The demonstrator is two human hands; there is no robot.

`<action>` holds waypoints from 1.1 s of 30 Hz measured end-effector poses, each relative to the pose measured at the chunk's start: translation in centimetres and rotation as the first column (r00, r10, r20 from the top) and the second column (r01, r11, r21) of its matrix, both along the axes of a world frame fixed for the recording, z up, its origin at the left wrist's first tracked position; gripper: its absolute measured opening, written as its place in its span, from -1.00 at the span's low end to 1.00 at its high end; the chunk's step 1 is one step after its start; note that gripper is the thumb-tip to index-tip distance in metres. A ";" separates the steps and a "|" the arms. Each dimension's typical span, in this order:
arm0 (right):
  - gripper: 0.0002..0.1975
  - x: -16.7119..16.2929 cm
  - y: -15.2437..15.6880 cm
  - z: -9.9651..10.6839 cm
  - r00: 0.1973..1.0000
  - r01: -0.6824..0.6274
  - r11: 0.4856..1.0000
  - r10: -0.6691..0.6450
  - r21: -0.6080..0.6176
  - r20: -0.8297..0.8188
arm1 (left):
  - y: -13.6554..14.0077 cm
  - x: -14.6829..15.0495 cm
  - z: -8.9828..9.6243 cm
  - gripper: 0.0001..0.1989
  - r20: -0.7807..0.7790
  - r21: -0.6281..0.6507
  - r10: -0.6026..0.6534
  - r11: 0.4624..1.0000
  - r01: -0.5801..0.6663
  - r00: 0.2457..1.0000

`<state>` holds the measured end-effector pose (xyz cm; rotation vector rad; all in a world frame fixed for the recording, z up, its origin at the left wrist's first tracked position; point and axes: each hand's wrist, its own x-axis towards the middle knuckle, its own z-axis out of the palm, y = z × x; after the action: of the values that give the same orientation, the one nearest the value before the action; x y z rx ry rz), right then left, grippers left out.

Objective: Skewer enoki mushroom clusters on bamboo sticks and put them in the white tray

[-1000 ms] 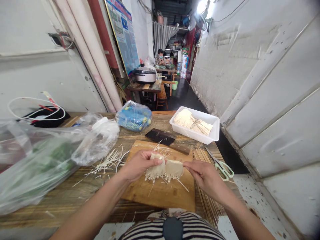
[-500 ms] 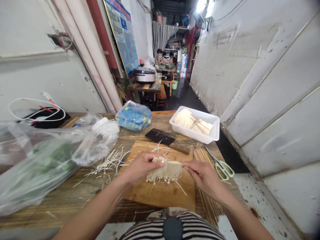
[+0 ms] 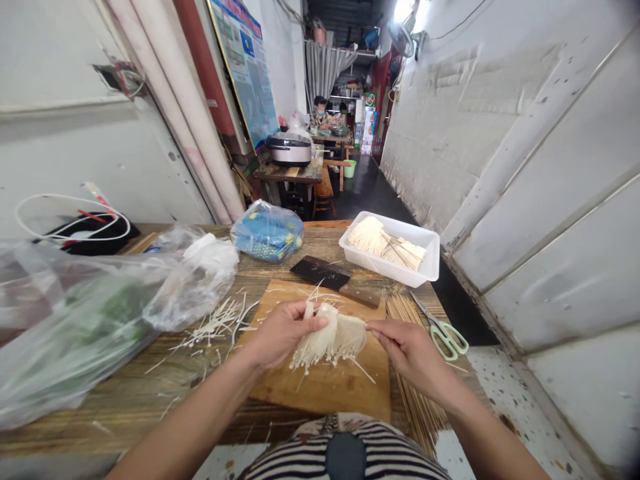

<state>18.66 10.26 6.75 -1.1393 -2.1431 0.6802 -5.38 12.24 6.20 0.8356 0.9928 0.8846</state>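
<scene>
My left hand (image 3: 285, 331) pinches a flat bunch of enoki mushrooms (image 3: 320, 337) between thumb and fingers, the small caps hanging towards me. A second enoki piece (image 3: 351, 335) sits against its right side. At that piece's right edge, my right hand (image 3: 400, 343) is closed in a pinch on what seems to be a bamboo skewer, mostly hidden by the fingers and the mushrooms. Both hands are above a wooden cutting board (image 3: 320, 393) with loose enoki strands on it. A cleaver (image 3: 320, 273) lies across the board's far edge.
Bamboo skewers (image 3: 417, 393) lie right of the board, beside green-handled scissors (image 3: 447, 339). A white plastic tray (image 3: 430, 270) holds skewered enoki. Loose strands (image 3: 215, 323) and plastic bags (image 3: 195, 287) lie left; a blue bag (image 3: 267, 230) stands behind. A person (image 3: 321, 117) sits far back.
The bunch in my left hand has been turned and spread, its pale stem end now showing above the thumb. My right hand has barely moved.
</scene>
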 end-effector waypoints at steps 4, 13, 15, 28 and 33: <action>-0.73 0.1 0.1 -0.2 1.000 0.010 1.000 -0.010 -0.015 -0.011 | 0.0 -0.1 0.1 -0.69 0.048 0.000 0.014 1.000 -0.014 0.999; -0.74 -0.1 0.3 -0.3 0.999 0.022 0.999 -0.023 -0.027 -0.024 | -0.1 0.6 -0.1 -0.71 0.101 -0.006 0.134 0.991 -0.134 0.986; -0.74 0.0 0.3 -0.3 0.999 0.033 0.999 -0.033 -0.028 -0.013 | -0.1 0.8 -0.1 -0.73 0.105 -0.010 0.141 0.990 -0.141 0.984; -0.75 0.2 0.4 -0.5 1.000 0.000 0.999 -0.001 -0.053 -0.014 | -0.3 0.7 -0.1 -0.72 0.048 -0.023 0.036 0.999 -0.035 0.998; -0.78 0.1 0.5 0.0 0.999 -0.042 0.994 0.039 -0.098 -0.037 | -0.5 0.7 -0.1 -0.70 0.037 -0.030 -0.018 0.999 0.019 0.999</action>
<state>18.76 10.81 6.74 -1.1295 -2.1287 0.8272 -4.68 11.76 6.06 0.7991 0.9623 0.8646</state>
